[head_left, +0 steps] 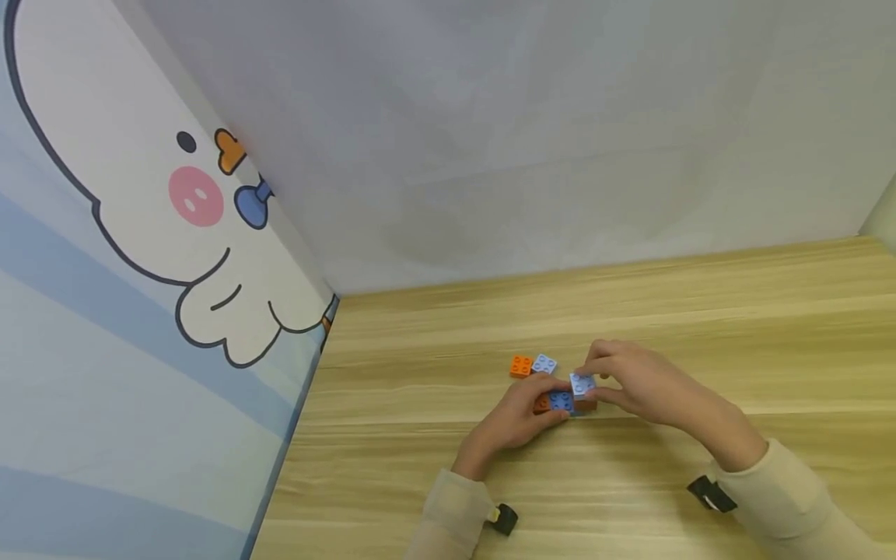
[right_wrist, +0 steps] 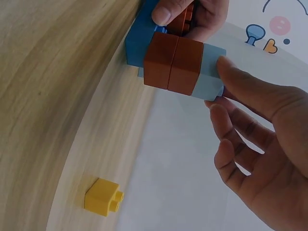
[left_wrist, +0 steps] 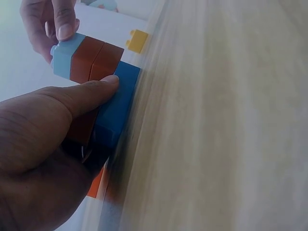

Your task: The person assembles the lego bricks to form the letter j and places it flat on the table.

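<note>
In the head view my left hand (head_left: 519, 414) grips a toy brick build from the near left. Its base is a long blue brick (left_wrist: 121, 94), standing on the table. Two brown bricks (right_wrist: 161, 60) are stacked at the base's right end, and a light blue brick (right_wrist: 208, 73) sits on top of them. My right hand (head_left: 642, 383) pinches this light blue brick between thumb and fingers. Another brown piece shows beside the left thumb, partly covered by that hand.
Just behind the build lie an orange brick (head_left: 521, 366) and a pale blue brick (head_left: 544, 364). A yellow brick (right_wrist: 103, 196) lies apart on the wooden table (head_left: 392, 467). A pale wall (head_left: 560, 155) rises at the back, a cartoon-printed panel (head_left: 140, 233) at the left.
</note>
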Demonstrator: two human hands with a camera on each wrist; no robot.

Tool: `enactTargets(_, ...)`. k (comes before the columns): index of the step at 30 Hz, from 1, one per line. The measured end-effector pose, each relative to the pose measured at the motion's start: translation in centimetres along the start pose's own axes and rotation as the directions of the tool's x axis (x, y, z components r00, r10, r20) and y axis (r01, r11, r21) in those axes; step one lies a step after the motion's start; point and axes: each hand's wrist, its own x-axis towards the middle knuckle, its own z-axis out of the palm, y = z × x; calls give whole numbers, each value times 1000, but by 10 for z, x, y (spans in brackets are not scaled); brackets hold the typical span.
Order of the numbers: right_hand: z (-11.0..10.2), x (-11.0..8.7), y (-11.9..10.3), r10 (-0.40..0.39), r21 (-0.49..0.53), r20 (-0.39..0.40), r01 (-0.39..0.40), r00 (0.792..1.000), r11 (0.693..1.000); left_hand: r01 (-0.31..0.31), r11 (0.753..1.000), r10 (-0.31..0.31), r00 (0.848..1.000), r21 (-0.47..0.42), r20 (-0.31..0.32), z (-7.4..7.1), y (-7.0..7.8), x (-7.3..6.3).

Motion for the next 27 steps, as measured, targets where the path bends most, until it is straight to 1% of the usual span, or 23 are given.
enactTargets(5,1,2,-1,12,0,-1,-12,1000,1000,-7,1000,7,1000,27,-13,-1,-2,0)
enactTargets(10,4,2,1,50,44,21,-51,999,998,15,1000,-15,1000,-2,-12,-1,-1,-2)
enactTargets(13,5,0,2,62,70,25,-64,998,996,13,1000,-13,1000,-16,-7,-1,-1,-3)
enactTargets(20,4,-2,6,32,105,11,-33,999,994,9,1000,-9,1000,-30,-12,1,-2,-1)
enactTargets(27,2,-1,9,4,133,12,-5,1000,991,-12,1000,12,1000,-4,-9,0,1,0)
